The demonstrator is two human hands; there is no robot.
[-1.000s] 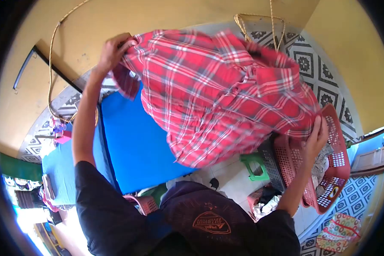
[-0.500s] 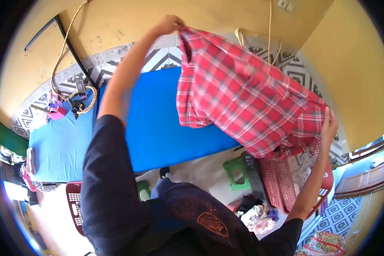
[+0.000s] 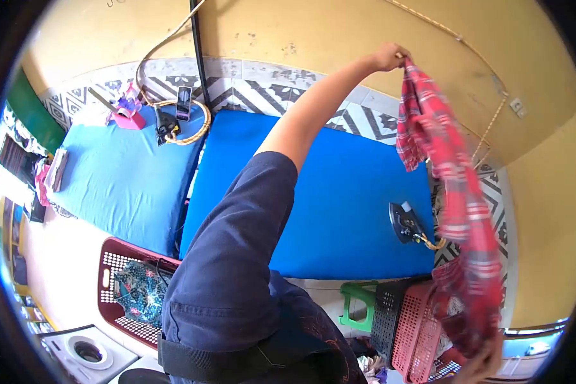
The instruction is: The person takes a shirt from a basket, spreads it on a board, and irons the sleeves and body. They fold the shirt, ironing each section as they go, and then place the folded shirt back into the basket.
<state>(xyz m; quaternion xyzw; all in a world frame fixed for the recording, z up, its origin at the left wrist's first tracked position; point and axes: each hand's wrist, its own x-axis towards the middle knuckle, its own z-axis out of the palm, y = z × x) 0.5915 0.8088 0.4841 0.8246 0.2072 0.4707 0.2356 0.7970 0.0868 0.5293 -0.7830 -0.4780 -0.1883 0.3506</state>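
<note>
A red plaid shirt (image 3: 457,185), blurred by motion, hangs stretched between my hands on the right. My left hand (image 3: 392,57) pinches one end up near the wall. Low at the right edge of the work area, my right hand (image 3: 483,361) grips the other end and is smeared. Beneath and left of the cloth lies a blue padded surface (image 3: 345,192). An iron (image 3: 406,223) rests on its right part, close to the shirt.
A lighter blue table (image 3: 121,173) at left bears a second iron (image 3: 166,125), a phone (image 3: 184,104) and a pink box (image 3: 129,118). Below are a basket with dark patterned cloth (image 3: 105,313), a green stool (image 3: 357,307), pink baskets (image 3: 416,326) and a washing machine (image 3: 89,352).
The view has shifted right. The shirt has gone from spread wide over the blue surface to a narrow, bunched length at the right. My right hand has dropped lower; an iron now shows.
</note>
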